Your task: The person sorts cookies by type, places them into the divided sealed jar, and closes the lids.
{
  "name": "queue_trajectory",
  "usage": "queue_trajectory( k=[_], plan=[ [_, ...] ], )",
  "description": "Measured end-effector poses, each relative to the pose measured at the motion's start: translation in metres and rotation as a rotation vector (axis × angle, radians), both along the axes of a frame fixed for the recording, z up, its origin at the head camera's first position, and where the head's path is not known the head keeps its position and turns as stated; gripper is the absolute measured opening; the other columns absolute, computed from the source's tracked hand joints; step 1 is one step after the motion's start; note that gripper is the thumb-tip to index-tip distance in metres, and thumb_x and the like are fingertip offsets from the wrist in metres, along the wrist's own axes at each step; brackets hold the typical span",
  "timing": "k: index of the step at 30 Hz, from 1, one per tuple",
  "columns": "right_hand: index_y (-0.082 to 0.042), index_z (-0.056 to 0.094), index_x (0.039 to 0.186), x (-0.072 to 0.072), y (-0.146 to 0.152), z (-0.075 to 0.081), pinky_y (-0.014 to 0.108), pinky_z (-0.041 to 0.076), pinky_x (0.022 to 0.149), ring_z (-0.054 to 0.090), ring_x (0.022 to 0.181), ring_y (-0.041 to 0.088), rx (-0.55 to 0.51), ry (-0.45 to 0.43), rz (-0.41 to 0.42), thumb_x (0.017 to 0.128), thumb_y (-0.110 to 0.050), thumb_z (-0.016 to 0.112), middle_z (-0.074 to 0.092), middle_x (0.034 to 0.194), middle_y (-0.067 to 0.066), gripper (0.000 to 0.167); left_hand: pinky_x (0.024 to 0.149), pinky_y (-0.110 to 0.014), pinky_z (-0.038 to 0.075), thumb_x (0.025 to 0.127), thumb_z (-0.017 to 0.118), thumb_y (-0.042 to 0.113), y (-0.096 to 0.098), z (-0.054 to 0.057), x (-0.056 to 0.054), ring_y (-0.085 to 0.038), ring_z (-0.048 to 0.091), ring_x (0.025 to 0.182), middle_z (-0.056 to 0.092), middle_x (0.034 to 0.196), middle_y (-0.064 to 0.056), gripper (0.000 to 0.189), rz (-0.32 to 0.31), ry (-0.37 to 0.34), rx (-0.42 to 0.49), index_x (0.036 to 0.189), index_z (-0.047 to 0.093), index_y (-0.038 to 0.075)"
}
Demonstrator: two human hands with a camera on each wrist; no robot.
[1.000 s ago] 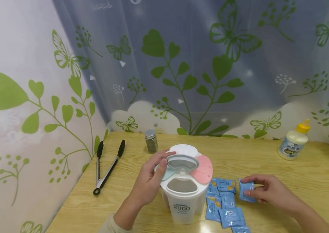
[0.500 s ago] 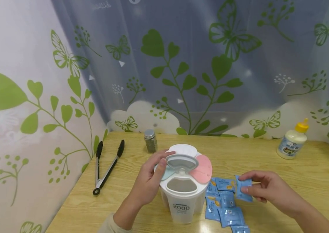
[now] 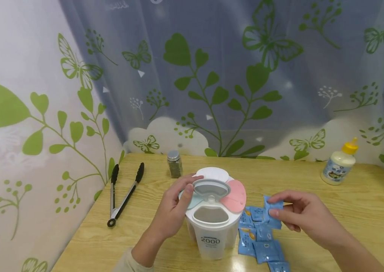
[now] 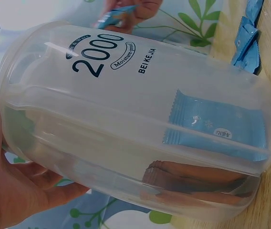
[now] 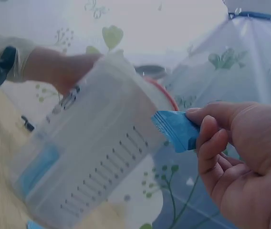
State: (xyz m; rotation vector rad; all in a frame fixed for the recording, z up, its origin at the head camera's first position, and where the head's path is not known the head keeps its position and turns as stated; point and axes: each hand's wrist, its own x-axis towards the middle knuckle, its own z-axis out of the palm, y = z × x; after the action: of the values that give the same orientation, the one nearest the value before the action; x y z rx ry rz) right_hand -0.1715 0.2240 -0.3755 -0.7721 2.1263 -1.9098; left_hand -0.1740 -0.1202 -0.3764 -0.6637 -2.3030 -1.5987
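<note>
A clear multi-compartment storage container [image 3: 211,247] with a white top stands at the table's near middle. Its front grey lid [image 3: 212,187] is flipped up, leaving one opening uncovered. The left hand [image 3: 169,213] grips the container's left side, thumb on the top. Between thumb and fingers, the right hand [image 3: 309,215] pinches a small blue packet [image 5: 178,131], raised to the container's right. In the left wrist view, another blue packet [image 4: 216,125] lies inside the bottom of the front compartment, and brown packets [image 4: 197,176] show in the neighbouring one.
Several blue packets [image 3: 267,251] lie on the table right of the container. Black-tipped tongs [image 3: 124,202] lie spread at left. Behind are a small spice jar [image 3: 175,165] and, far right, a yellow-capped bottle [image 3: 338,167]. A patterned curtain [image 3: 192,94] hangs behind the table.
The right hand has lifted its blue packet off the table and moved it left, toward the container. The left hand keeps its grip on the container.
</note>
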Motion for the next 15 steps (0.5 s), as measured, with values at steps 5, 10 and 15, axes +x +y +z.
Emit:
queue_trajectory(
  k=[5, 10, 15],
  plan=[
    [-0.018, 0.070, 0.116, 0.005, -0.017, 0.011, 0.038, 0.030, 0.040, 0.033, 0.049, 0.027, -0.091, 0.054, 0.019, 0.094, 0.012, 0.056, 0.056, 0.067, -0.011, 0.039, 0.114, -0.056, 0.037, 0.108, 0.041, 0.021, 0.000, 0.002, 0.001, -0.024, 0.045, 0.142, 0.056, 0.144, 0.000, 0.032, -0.009, -0.006, 0.007, 0.132, 0.063, 0.022],
    [-0.018, 0.072, 0.115, 0.010, -0.037, 0.025, 0.037, 0.033, 0.040, 0.038, 0.049, 0.024, -0.120, 0.083, 0.016, 0.093, 0.011, 0.058, 0.058, 0.066, -0.010, 0.039, 0.114, -0.056, 0.037, 0.108, 0.041, 0.021, -0.001, 0.002, 0.001, -0.024, 0.045, 0.142, 0.056, 0.144, 0.000, 0.032, -0.006, -0.009, 0.011, 0.132, 0.063, 0.022],
    [-0.017, 0.073, 0.115, 0.016, -0.060, 0.036, 0.036, 0.039, 0.041, 0.048, 0.051, 0.020, -0.128, 0.096, 0.025, 0.093, 0.008, 0.061, 0.061, 0.066, -0.009, 0.036, 0.114, -0.057, 0.037, 0.108, 0.040, 0.020, 0.000, 0.001, 0.000, -0.026, 0.045, 0.142, 0.058, 0.142, -0.001, 0.032, -0.020, 0.006, 0.012, 0.131, 0.063, 0.020]
  ],
)
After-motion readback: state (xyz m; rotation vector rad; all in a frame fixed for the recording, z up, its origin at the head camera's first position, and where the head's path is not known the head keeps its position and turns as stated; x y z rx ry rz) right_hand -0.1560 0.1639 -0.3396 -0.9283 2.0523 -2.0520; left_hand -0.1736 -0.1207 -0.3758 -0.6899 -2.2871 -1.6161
